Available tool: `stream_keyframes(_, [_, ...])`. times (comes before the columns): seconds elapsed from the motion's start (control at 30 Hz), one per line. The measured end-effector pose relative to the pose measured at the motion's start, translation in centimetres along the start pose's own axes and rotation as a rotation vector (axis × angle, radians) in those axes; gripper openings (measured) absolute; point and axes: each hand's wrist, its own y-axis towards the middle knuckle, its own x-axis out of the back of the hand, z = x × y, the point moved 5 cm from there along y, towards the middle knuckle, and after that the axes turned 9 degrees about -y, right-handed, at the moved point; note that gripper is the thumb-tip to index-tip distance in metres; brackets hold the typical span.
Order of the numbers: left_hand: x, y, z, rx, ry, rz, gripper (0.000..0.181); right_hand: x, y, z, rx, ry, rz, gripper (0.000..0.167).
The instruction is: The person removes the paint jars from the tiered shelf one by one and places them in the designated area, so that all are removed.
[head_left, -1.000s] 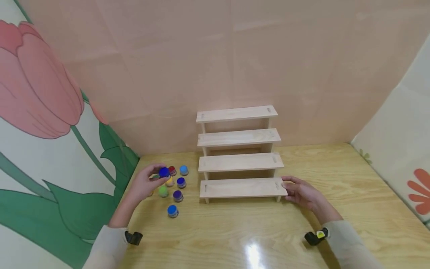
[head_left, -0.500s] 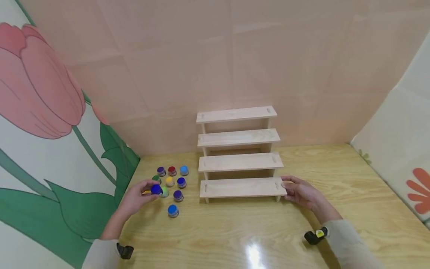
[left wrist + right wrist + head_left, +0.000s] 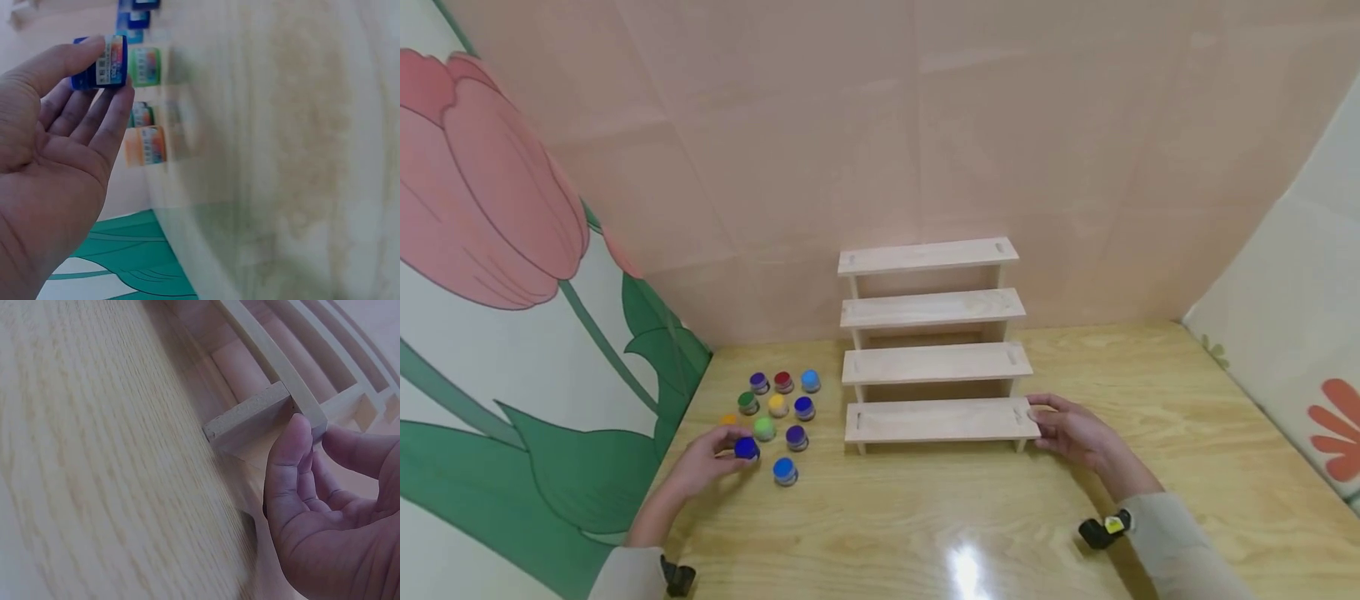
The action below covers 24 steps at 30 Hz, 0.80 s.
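Note:
My left hand (image 3: 703, 462) pinches a small dark-blue paint jar (image 3: 747, 448) between thumb and fingers, left of the other jars. In the left wrist view the thumb lies over the labelled side of this blue jar (image 3: 103, 62); whether its base meets the table cannot be told. A light-green jar (image 3: 764, 428) and an orange jar (image 3: 729, 421), partly hidden by the hand, are close by. At the right end of the wooden step shelf's lowest board (image 3: 940, 420), my right hand (image 3: 1077, 433) grips the corner. Thumb and fingertips meet that board (image 3: 306, 403) in the right wrist view.
Several more jars with purple, red, green, yellow and blue lids stand left of the shelf, among them a bright-blue jar (image 3: 786, 472) in front. The four-tier shelf rises toward the back wall (image 3: 775, 167). Painted flower panels flank the wooden table (image 3: 865, 533).
My left hand has carried the dark-blue jar left and toward the front, out from over the back jars, which now show. The right hand stays on the shelf corner.

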Motion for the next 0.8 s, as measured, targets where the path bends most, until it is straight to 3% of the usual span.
stream_keyframes(0.3, [-0.3, -0.2, 1.3, 0.094, 0.009, -0.028, 0.039, 0.1, 0.0, 0.1, 0.018, -0.004, 0.003, 0.022])
stream_keyframes(0.57, [-0.8, 0.3, 2.3, 0.085, 0.013, -0.036, 0.036, 0.2, -0.2, 0.0, 0.007, -0.011, -0.01, 0.022])
stream_keyframes(0.8, [-1.0, 0.2, 2.9, 0.124, 0.037, -0.053, 0.035, 0.1, -0.4, 0.0, 0.015, -0.038, -0.039, 0.024])
